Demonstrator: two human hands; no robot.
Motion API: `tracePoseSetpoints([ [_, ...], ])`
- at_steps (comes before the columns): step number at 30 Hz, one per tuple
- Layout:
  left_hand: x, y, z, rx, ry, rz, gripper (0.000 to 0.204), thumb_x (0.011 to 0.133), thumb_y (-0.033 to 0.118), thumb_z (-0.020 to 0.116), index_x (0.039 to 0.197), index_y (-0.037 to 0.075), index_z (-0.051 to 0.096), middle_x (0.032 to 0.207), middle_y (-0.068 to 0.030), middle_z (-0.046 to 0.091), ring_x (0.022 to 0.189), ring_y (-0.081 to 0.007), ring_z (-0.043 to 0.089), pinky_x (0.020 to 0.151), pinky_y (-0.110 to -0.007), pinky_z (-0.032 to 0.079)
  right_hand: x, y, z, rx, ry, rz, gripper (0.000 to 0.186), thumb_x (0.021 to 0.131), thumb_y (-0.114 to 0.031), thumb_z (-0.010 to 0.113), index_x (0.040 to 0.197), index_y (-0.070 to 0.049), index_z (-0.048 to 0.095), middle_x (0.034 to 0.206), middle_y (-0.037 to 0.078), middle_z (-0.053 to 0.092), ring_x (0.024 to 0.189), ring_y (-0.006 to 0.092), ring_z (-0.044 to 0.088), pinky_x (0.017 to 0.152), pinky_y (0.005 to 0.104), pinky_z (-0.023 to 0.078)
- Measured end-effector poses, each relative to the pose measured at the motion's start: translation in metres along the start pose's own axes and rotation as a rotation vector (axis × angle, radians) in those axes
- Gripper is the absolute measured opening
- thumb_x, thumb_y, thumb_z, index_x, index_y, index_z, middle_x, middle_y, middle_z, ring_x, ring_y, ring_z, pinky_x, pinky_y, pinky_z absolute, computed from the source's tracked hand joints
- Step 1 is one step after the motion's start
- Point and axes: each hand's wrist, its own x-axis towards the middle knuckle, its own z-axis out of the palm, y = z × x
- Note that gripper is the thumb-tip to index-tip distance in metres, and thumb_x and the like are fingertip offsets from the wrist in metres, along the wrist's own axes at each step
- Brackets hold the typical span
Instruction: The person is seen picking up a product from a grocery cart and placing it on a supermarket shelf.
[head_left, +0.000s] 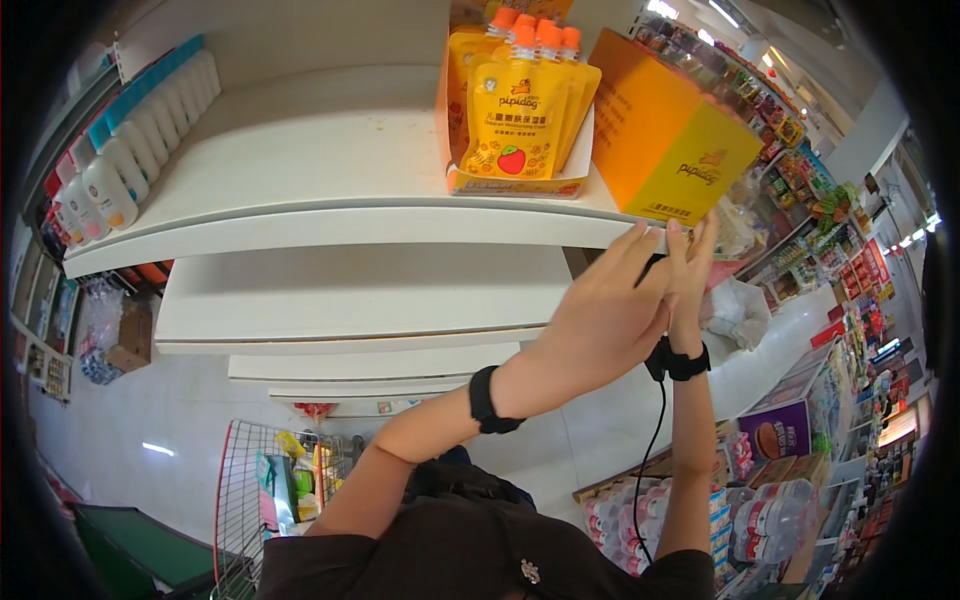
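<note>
My left hand (pixel 598 325) reaches across to the right, fingers stretched toward the lower corner of an orange and yellow carton (pixel 678 135). Behind it, partly covered, is my right hand (pixel 688 275), its fingers pointing up at the carton's bottom edge. Fingertips of both hands meet that edge or lie just in front of it; I cannot tell which. The carton sits at an angle on the right end of the white top shelf (pixel 330 150). Left of it, an open display box (pixel 520 188) holds several yellow spouted pouches (pixel 515 115) with orange caps.
White bottles (pixel 110 190) line the shelf's left end. Lower white shelves (pixel 360 295) step down below. A wire shopping cart (pixel 235 480) with packages stands at lower left. Wrapped packs of bottles (pixel 640 515) sit at lower right, near a white bag (pixel 738 312). A black cable (pixel 655 450) hangs along my right forearm.
</note>
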Motion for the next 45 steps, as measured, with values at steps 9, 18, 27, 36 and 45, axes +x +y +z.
tracePoseSetpoints([
  [9,0.021,-0.054,-0.091,0.422,0.704,-0.012,0.040,0.081,0.009,0.058,0.116,-0.007,0.050,0.115,-0.0274,0.050,0.108,-0.0402,0.050,0.087,-0.043,0.042,-0.008,-0.001,-0.007,-0.006,-0.049,-0.009,0.046,0.090,-0.007,0.050,0.129,0.003,0.029,0.127,0.017,0.043,0.120,0.0222,0.040,0.102,0.0324,0.026],
  [18,0.032,-0.052,-0.108,0.115,0.311,-0.305,0.030,0.087,0.004,0.045,0.114,-0.007,0.047,0.073,-0.0214,0.057,0.061,-0.0327,0.056,0.062,-0.034,0.047,-0.011,0.004,-0.008,-0.070,0.001,-0.052,0.047,0.090,-0.008,0.051,0.130,0.003,0.030,0.129,0.017,0.042,0.121,0.0230,0.039,0.104,0.0333,0.023],
  [27,0.032,-0.056,-0.105,0.043,0.249,-0.259,0.028,0.088,0.002,0.043,0.115,-0.005,0.048,0.076,-0.0192,0.058,0.068,-0.0248,0.059,0.068,-0.032,0.049,0.007,0.002,-0.006,0.061,0.022,0.030,0.031,0.094,-0.011,0.044,0.122,0.002,0.038,0.115,0.011,0.051,0.106,0.0150,0.047,0.094,0.0264,0.033],
  [36,0.031,-0.053,-0.084,-0.042,0.076,-0.198,0.045,0.092,0.012,0.048,0.132,-0.003,0.035,0.099,-0.0182,0.057,0.084,-0.0238,0.060,0.075,-0.032,0.049,0.002,-0.001,-0.004,-0.029,0.000,0.049,0.033,0.095,-0.016,0.044,0.123,0.000,0.038,0.111,0.009,0.053,0.099,0.0147,0.049,0.088,0.0267,0.037],
  [45,0.029,-0.054,-0.064,0.314,0.151,-0.144,0.061,0.093,0.031,0.046,0.138,-0.004,0.023,0.124,-0.0367,0.040,0.104,-0.0432,0.052,0.083,-0.039,0.046,0.002,-0.003,-0.002,-0.086,-0.013,0.009,0.034,0.094,-0.016,0.047,0.122,0.000,0.039,0.111,0.011,0.054,0.098,0.0170,0.051,0.087,0.0291,0.039],
])
